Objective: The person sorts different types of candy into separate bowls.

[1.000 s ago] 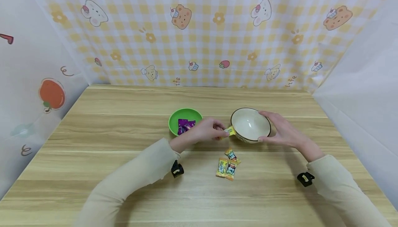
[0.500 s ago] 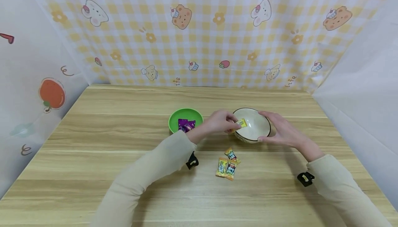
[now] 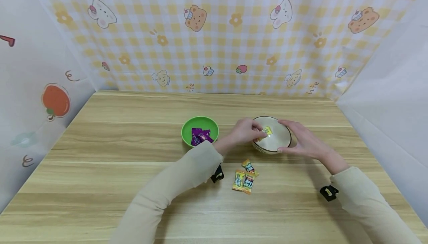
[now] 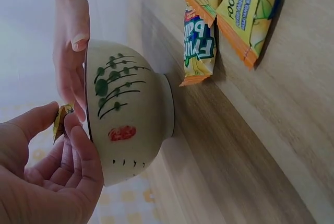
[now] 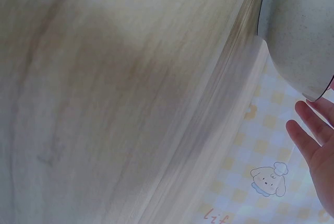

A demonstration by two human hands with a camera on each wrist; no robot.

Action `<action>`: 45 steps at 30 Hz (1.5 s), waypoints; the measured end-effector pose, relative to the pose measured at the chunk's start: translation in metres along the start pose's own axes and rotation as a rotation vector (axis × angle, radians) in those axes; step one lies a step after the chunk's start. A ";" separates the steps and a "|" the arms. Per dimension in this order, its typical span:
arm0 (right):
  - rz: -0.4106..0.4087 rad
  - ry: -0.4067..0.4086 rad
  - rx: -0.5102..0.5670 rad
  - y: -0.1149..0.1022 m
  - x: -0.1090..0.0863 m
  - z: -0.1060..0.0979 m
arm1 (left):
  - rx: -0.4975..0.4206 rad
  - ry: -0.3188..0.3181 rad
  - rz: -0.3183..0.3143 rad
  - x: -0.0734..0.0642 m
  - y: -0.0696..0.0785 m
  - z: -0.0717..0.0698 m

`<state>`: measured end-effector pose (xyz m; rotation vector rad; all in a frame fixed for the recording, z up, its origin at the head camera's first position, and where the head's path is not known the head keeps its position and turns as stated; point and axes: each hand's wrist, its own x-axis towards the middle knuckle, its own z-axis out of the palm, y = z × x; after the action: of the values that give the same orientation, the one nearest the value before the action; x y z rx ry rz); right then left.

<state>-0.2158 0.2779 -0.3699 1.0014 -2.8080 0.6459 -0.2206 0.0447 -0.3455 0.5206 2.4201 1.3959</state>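
Light wooden table (image 3: 133, 184), long planks w/ grain running left to right, pale and slightly darker bands alternating. Back wall is a checked cloth backdrop (image 3: 214, 32), yellow & white gingham, printed w/ cartoon bears, white rabbits, puppies in chef hats, cupcakes, strawberries, orange flowers; creased in places, bottom edge meets the table's far edge. Left side: translucent white sheet (image 3: 33, 73) w/ an orange tomato print, faint teal shape below it, red-brown squiggles. Right side: plain white sheet (image 3: 394, 88), no print, sloping down to the table's edge. Light even & soft, only weak shadows on the wood. No window or floor in sight.
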 end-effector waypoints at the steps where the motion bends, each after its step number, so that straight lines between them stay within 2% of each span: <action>1: -0.001 0.000 0.000 0.000 0.000 0.000 | 0.003 0.002 0.003 0.000 0.000 0.001; 9: 0.002 -0.003 -0.008 0.001 0.000 0.001 | 0.022 0.012 0.025 -0.005 0.000 -0.002; 19: -0.006 0.006 -0.009 0.000 0.000 0.000 | 0.027 0.016 0.054 -0.026 -0.003 -0.020; 24: -0.015 0.017 -0.014 0.000 0.000 -0.001 | -0.017 -0.042 0.068 -0.040 -0.013 -0.030; 30: -0.021 0.018 -0.019 -0.001 0.000 -0.001 | 0.021 -0.114 0.108 -0.058 -0.030 -0.028; 34: -0.028 0.020 -0.021 -0.001 0.000 -0.001 | -0.058 -0.199 0.060 -0.068 -0.039 -0.023; 37: -0.026 0.020 -0.020 -0.002 0.000 -0.001 | -0.099 -0.256 0.001 -0.073 -0.045 -0.019; 41: -0.023 0.019 -0.022 -0.001 0.000 -0.001 | -0.018 -0.286 -0.031 -0.077 -0.051 -0.014; 45: -0.032 0.017 -0.029 0.000 0.000 -0.001 | 0.101 -0.312 -0.043 -0.079 -0.053 -0.009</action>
<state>-0.2164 0.2781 -0.3694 1.0289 -2.7728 0.6052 -0.1628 -0.0222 -0.3817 0.6530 2.2417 1.0872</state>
